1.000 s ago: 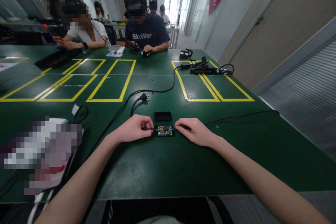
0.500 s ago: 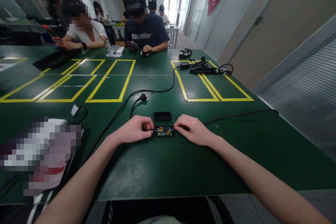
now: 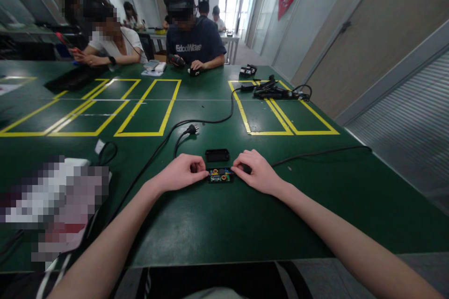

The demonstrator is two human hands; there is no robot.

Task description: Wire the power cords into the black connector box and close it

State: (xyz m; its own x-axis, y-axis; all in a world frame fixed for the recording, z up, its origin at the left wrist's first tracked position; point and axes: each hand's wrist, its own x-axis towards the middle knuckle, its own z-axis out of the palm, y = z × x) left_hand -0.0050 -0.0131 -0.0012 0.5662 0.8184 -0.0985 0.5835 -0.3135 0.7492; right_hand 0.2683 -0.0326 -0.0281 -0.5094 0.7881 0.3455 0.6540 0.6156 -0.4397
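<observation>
A black plastic case half [image 3: 220, 181] lies on the green table with a circuit board [image 3: 221, 174] in it, bearing two copper-coloured ring coils and coloured wires. My left hand [image 3: 182, 169] is closed at the case's left end, fingertips pinching where the power cord [image 3: 177, 145] seems to enter; the hand hides this part. At the right end, my right hand [image 3: 257, 171] pinches with thumb and forefinger around the black cable [image 3: 247, 168] beside the case. Just beyond the board, a matching black case cover [image 3: 217, 155] rests with its hollow side up.
The cord's plug [image 3: 191, 130] lies beyond my left hand. Another black cable [image 3: 210, 122] crosses the table towards a cable bundle [image 3: 275, 89] at the back right. Blurred packets [image 3: 70, 205] lie at left. Across the table [image 3: 217, 224], a co-worker [image 3: 196, 42] handles a small black object.
My left fingertips have moved slightly right, up against the case's end. My right fingertips have shifted slightly left, and more of the black cable shows under that hand.
</observation>
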